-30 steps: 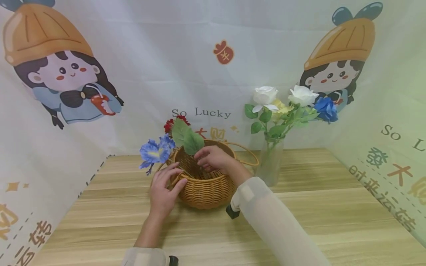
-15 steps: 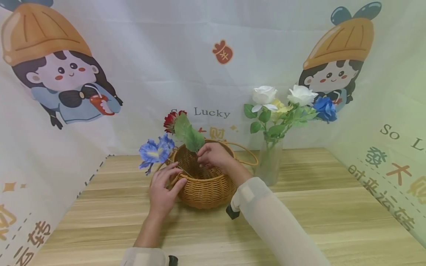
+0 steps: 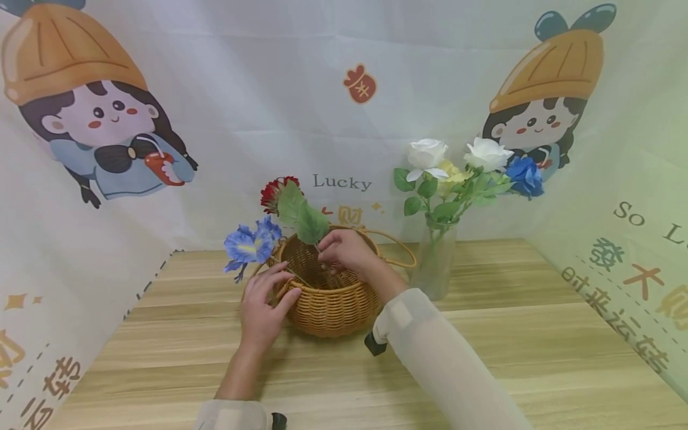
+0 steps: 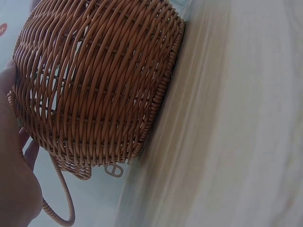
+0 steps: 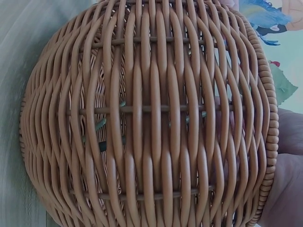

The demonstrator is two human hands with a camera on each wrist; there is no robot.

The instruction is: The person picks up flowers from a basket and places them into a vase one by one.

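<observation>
Pinching a stem (image 3: 317, 246) just below the green leaves (image 3: 294, 209), the fingers of the right hand (image 3: 349, 257) are drawn narrow over the mouth of the wicker basket (image 3: 330, 313). The red flower (image 3: 273, 196), apparently on that stem, leans up and left of them. The fingers of the left hand (image 3: 262, 307) rest loosely parted on the basket's rim, with the blue iris (image 3: 248, 243) just beyond them.

The flower should prove light but top-heavy, its petals soft and its stem springy; holding close under the leaves ought to curb its sway. The basket looks stiff and light, with plenty of grip in its weave; the rim is the handiest hold.

Under both sets of fingers spreads a wood-grained surface (image 3: 484, 358). Right of the right fingers stands a clear vase (image 3: 436, 269) holding white roses (image 3: 427, 154) and other blooms. Printed cloth (image 3: 242, 89) hangs beyond the fingers and to either side.
</observation>
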